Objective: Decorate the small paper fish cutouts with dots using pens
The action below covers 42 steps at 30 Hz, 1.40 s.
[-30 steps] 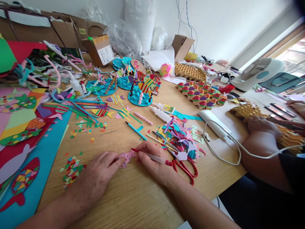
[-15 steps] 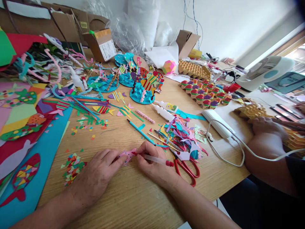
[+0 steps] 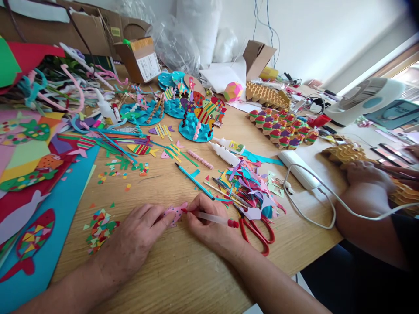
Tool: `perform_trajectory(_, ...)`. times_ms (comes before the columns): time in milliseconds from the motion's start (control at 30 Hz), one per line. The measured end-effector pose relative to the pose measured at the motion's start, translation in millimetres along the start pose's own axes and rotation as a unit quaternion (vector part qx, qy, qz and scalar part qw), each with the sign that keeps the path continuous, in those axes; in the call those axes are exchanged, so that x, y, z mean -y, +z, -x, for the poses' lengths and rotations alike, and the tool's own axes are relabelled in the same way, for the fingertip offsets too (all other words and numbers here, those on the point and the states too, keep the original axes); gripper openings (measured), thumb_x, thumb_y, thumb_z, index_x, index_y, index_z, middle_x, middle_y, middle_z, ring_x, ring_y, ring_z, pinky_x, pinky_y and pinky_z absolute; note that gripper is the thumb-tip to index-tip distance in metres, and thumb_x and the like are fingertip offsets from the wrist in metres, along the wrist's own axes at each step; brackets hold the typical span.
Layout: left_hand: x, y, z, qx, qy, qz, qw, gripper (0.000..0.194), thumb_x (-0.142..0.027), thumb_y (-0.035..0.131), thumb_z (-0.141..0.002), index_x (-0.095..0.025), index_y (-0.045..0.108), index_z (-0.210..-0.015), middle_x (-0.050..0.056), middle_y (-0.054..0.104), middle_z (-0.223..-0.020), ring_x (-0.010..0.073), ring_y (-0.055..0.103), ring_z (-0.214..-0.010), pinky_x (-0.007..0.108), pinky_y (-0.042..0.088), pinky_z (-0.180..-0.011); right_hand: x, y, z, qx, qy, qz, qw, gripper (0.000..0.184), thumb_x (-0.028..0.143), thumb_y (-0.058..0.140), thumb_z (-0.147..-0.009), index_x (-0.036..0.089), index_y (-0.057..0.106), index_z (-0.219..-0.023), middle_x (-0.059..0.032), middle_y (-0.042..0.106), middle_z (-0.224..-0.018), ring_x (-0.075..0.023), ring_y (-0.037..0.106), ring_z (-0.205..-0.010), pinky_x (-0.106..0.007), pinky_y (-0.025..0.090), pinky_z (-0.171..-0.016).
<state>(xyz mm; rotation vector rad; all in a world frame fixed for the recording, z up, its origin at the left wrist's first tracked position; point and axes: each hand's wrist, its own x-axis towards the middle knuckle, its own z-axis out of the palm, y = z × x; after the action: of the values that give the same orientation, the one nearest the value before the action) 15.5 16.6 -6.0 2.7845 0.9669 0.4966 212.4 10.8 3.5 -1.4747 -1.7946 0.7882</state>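
Note:
My left hand [image 3: 139,231] is closed on a small pink paper fish [image 3: 174,213] with dark dots, its thumb pressing the body against the table. Between the fingers of my right hand [image 3: 204,220] is a red felt-tip pen [image 3: 216,219] with a clear barrel. The pen's red tip is at the fish's tail. Left of my left hand lies a pile of small coloured paper triangles [image 3: 101,229]. Red-handled scissors [image 3: 258,237] rest beside my right wrist, below a heap of paper scraps [image 3: 252,187]. A blue pen [image 3: 194,181] lies just beyond my hands.
Blue craft bases with paper fish [image 3: 196,131] stand farther back, near glue bottles [image 3: 225,155]. Painted egg-carton pieces [image 3: 281,126] and a white power strip [image 3: 299,169] with its cable lie to the right. Another person's arm [image 3: 365,209] reaches in there. Blue card [image 3: 70,209] covers the left side.
Both hands keep almost the same position, with the pen still at the fish's tail. The view has shifted very slightly.

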Motion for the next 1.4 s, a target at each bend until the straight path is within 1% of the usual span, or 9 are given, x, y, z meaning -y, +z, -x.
perform_trajectory(200,-0.4,-0.5,-0.7,-0.006,0.010,-0.006,1.000,0.048,0.003,0.036,-0.081,-0.015,0.049,-0.123,0.008,0.057,-0.097,0.0220,0.053,-0.086,0.037,0.051,-0.072,1.0,-0.2,0.1,-0.001,-0.002,0.001,1.000,0.008,0.012,0.051,-0.069,0.020,0.051,-0.066,0.0063,0.053,-0.051,-0.0073,0.043,-0.042,-0.017,0.032,-0.045)
perform_trajectory(400,-0.1,0.1,-0.4,-0.012,0.010,-0.016,1.000,0.047,0.003,0.037,-0.081,-0.016,0.049,-0.123,0.006,0.058,-0.097,0.0206,0.053,-0.085,0.034,0.050,-0.074,0.1,0.3,-0.3,-0.014,-0.020,0.009,1.000,0.009,0.012,0.051,-0.068,0.020,0.050,-0.065,0.0067,0.051,-0.050,-0.0068,0.041,-0.041,-0.017,0.031,-0.044)
perform_trajectory(533,0.2,0.0,-0.3,-0.018,0.007,-0.019,1.000,0.047,0.002,0.035,-0.083,-0.018,0.049,-0.123,0.005,0.058,-0.097,0.0194,0.053,-0.086,0.033,0.050,-0.075,-0.7,0.6,-0.2,-0.020,-0.027,0.008,0.999,0.009,0.012,0.051,-0.068,0.020,0.050,-0.064,0.0070,0.051,-0.050,-0.0065,0.040,-0.041,-0.017,0.031,-0.044)
perform_trajectory(633,0.0,0.0,-0.2,-0.020,0.006,-0.022,1.000,0.047,0.001,0.032,-0.084,-0.019,0.049,-0.123,0.005,0.058,-0.097,0.0195,0.053,-0.086,0.033,0.050,-0.075,-1.4,1.1,0.1,-0.025,-0.030,0.004,0.999,0.009,0.011,0.051,-0.068,0.020,0.050,-0.065,0.0070,0.050,-0.050,-0.0064,0.040,-0.041,-0.017,0.031,-0.044)
perform_trajectory(767,-0.4,-0.1,0.0,-0.014,0.000,-0.017,1.000,0.048,0.000,0.032,-0.085,-0.020,0.049,-0.124,0.005,0.058,-0.099,0.0195,0.053,-0.087,0.033,0.050,-0.076,-1.3,1.0,0.1,-0.012,-0.023,-0.003,1.000,0.008,0.012,0.050,-0.068,0.020,0.050,-0.066,0.0067,0.051,-0.051,-0.0069,0.041,-0.042,-0.017,0.031,-0.044)
perform_trajectory(900,-0.5,-0.3,-0.2,-0.014,0.006,-0.018,1.000,0.047,0.001,0.030,-0.085,-0.017,0.049,-0.124,0.006,0.058,-0.098,0.0206,0.053,-0.086,0.036,0.051,-0.074,-1.1,0.6,-0.1,-0.010,-0.020,-0.003,1.000,0.008,0.012,0.050,-0.069,0.020,0.050,-0.065,0.0064,0.052,-0.051,-0.0072,0.042,-0.043,-0.017,0.032,-0.045)
perform_trajectory(1100,0.1,1.1,0.4,-0.015,0.002,-0.016,1.000,0.048,0.002,0.032,-0.084,-0.019,0.048,-0.124,0.005,0.057,-0.097,0.0199,0.052,-0.086,0.034,0.050,-0.075,-1.8,2.0,0.8,-0.019,-0.020,0.000,1.000,0.009,0.012,0.051,-0.068,0.020,0.050,-0.064,0.0052,0.055,-0.054,-0.0077,0.045,-0.045,-0.017,0.033,-0.045)
perform_trajectory(1300,-0.3,2.3,1.1,-0.013,0.001,-0.023,1.000,0.048,0.000,0.032,-0.084,-0.018,0.049,-0.125,0.006,0.058,-0.098,0.0207,0.053,-0.086,0.035,0.050,-0.075,-0.9,1.7,0.9,-0.020,-0.016,0.004,1.000,0.008,0.012,0.051,-0.069,0.020,0.050,-0.065,0.0053,0.054,-0.053,-0.0076,0.044,-0.044,-0.017,0.032,-0.044)
perform_trajectory(1400,-0.6,2.3,1.0,-0.021,0.001,-0.024,0.999,0.047,0.001,0.032,-0.084,-0.017,0.049,-0.124,0.005,0.058,-0.097,0.0204,0.053,-0.086,0.034,0.050,-0.075,-0.6,1.4,0.7,-0.017,-0.011,0.003,1.000,0.007,0.013,0.050,-0.070,0.020,0.051,-0.066,0.0051,0.054,-0.054,-0.0077,0.044,-0.044,-0.018,0.032,-0.045)
